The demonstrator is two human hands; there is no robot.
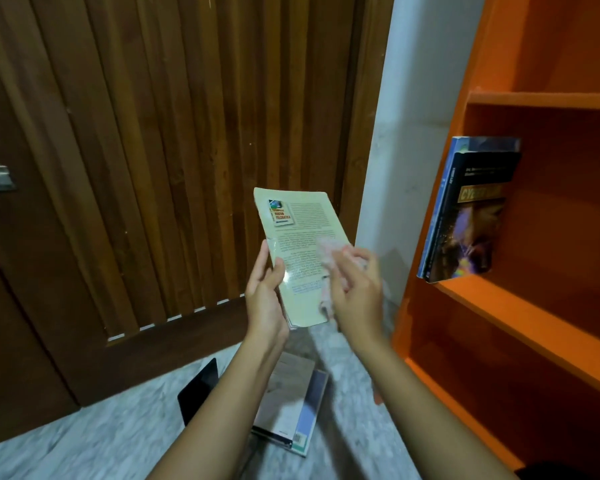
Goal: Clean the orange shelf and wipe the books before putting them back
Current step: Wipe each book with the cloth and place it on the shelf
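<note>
My left hand [264, 293] grips the lower left edge of a cream paperback [297, 237], held upright with its back cover toward me. My right hand [355, 289] presses a pale pink cloth [329, 252] against the cover's right side; the cloth is blurred. The orange shelf [520, 306] stands at the right. Two books lean upright at the left end of its middle board: a dark book [471, 220] with a yellow title band in front and a blue one [449, 168] behind it.
On the marble floor [101, 441] below my arms lies a small stack of books [293, 407], with a black book [198, 393] beside it. A slatted wooden door [153, 150] fills the left, and a white wall strip [395, 150] separates it from the shelf.
</note>
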